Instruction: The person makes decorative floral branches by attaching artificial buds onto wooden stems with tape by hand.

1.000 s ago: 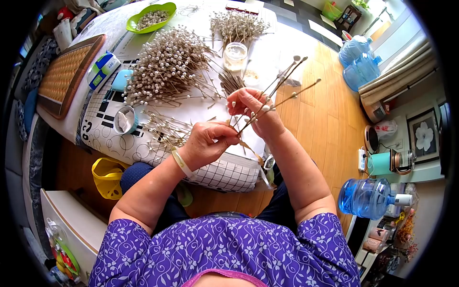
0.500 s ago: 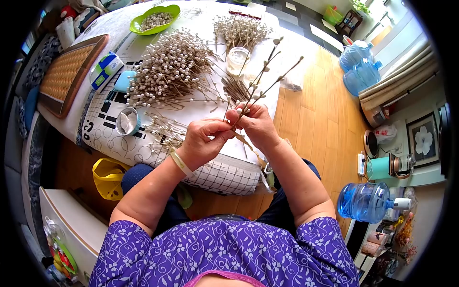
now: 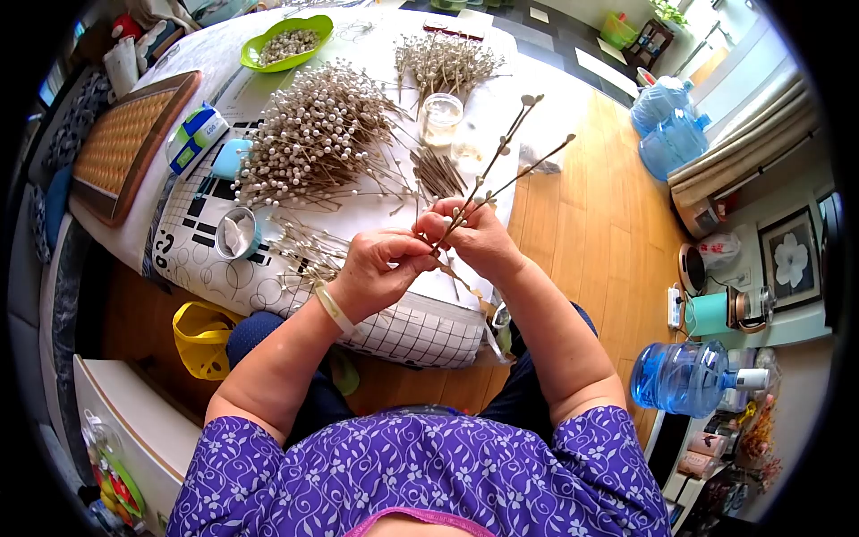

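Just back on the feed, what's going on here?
A person's left hand pinches the lower end of a budded branch, while the right hand holds it just above. The branch points up and away to the right. In front lies a large bundle of white-budded stems, with a green bowl beyond it.

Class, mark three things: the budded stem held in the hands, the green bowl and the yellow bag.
Budded stem (image 3: 504,144): head view, on its left branch.
Green bowl (image 3: 319,25): head view, on its inner wall.
Yellow bag (image 3: 199,342): head view, on its side.
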Demonstrator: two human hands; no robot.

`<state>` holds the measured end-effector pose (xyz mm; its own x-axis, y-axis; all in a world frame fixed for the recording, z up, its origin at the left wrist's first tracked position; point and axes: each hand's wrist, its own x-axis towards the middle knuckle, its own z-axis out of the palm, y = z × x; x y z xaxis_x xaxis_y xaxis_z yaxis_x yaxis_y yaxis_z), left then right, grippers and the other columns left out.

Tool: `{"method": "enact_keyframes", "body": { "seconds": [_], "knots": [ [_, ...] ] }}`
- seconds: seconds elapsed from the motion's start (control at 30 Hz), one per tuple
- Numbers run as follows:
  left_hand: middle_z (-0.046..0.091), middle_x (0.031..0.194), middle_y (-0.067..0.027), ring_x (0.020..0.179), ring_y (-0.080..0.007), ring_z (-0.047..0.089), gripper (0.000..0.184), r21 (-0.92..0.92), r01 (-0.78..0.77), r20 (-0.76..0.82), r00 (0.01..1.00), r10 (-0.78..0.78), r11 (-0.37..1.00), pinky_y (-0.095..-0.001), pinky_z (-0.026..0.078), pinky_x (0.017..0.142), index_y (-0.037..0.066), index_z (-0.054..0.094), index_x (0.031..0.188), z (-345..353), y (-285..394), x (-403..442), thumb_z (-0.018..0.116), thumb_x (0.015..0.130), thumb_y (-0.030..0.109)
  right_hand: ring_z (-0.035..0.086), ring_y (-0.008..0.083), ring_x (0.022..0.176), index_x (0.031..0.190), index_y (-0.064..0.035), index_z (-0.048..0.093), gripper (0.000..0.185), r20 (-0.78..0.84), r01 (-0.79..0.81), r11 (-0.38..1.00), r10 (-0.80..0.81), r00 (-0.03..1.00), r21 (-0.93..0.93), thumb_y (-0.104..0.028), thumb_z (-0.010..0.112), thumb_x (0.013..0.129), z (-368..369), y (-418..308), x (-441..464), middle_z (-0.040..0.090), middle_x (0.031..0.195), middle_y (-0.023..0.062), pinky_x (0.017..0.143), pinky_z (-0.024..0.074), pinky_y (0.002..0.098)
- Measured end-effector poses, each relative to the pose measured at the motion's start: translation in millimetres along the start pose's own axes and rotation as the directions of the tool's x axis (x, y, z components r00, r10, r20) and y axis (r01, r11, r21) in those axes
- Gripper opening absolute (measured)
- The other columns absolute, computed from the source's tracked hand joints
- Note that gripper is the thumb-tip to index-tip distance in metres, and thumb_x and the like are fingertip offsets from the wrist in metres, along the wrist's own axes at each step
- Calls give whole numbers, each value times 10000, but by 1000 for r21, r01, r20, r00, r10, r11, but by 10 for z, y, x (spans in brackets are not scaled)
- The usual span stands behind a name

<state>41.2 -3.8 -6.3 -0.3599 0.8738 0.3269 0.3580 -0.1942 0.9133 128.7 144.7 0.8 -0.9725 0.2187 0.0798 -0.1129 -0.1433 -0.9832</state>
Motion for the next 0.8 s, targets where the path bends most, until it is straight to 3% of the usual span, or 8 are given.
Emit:
{"method": "enact_keyframes", "body": {
  "seconds": [0.17, 0.27, 0.33, 0.4, 0.43, 0.57, 0.7, 0.8],
  "knots": [
    [615, 799, -95, 718, -125, 590, 70, 1, 15, 88, 996, -15, 1000, -231, 485, 645, -49, 605, 791, -41, 19, 8, 603, 725, -74, 536, 67, 645, 892, 6, 624, 253, -25, -81, 996, 82, 996, 35, -236, 581, 835, -31, 44, -13, 611, 739, 42, 573, 436, 197],
    [611, 836, -117, 758, -146, 601, 59, -183, 60, -7, 998, -62, 981, -247, 506, 692, -60, 592, 813, -75, 11, 7, 578, 757, -72, 499, 56, 590, 855, -17, 628, 243, -89, -122, 988, 130, 987, 95, -252, 567, 842, -247, -52, 1, 608, 720, 32, 522, 407, 189],
    [606, 852, -130, 775, -165, 607, 62, -236, 41, -63, 996, -57, 971, -265, 514, 728, -70, 581, 832, -133, 50, 31, 564, 773, -72, 493, 57, 565, 801, -19, 631, 198, -191, -148, 963, 104, 976, -227, -209, 580, 830, -432, -54, 9, 589, 665, 16, 516, 407, 192],
    [603, 865, -136, 775, -172, 609, 62, -234, 43, -91, 994, -66, 971, -268, 516, 729, -67, 580, 834, -184, 75, 23, 556, 777, -76, 497, 62, 574, 751, -7, 627, 166, -223, -221, 741, 99, 970, -634, -159, 589, 805, -455, 28, -2, 571, 624, 8, 527, 417, 212],
    [603, 865, -136, 775, -172, 609, 62, -233, 44, -90, 994, -66, 971, -268, 516, 729, -67, 580, 834, -196, 78, 16, 556, 777, -76, 548, 131, 588, 726, -2, 626, 240, -221, -311, 616, 220, 950, -724, -239, 628, 762, -413, 45, -39, 587, 618, 56, 560, 444, 272],
    [613, 830, -121, 751, -151, 606, 61, -148, -16, -99, 995, 1, 989, -247, 510, 696, -54, 600, 809, -210, 66, -15, 593, 750, -65, 591, 294, 667, 672, -14, 633, 280, -193, -197, 226, 42, 980, -954, -293, 621, 668, -178, 284, -72, 600, 661, 181, 661, 465, 355],
    [623, 789, -101, 713, -132, 604, 61, -150, -27, -124, 992, 8, 988, -228, 501, 665, -44, 615, 783, -209, 133, -28, 630, 724, -49, 604, 309, 702, 716, -2, 641, 221, -148, -197, 346, 163, 976, -917, -205, 561, 683, -270, 220, -26, 610, 703, 181, 692, 471, 363],
    [632, 790, -105, 724, -123, 606, 67, -127, -45, -99, 995, 32, 991, -231, 502, 674, -38, 618, 788, -224, 65, -48, 632, 723, -49, 555, 122, 538, 740, 5, 615, 164, -192, -340, 768, 281, 940, -542, -159, 606, 748, -361, 52, -145, 600, 624, 80, 505, 452, 248]
  ]
}}
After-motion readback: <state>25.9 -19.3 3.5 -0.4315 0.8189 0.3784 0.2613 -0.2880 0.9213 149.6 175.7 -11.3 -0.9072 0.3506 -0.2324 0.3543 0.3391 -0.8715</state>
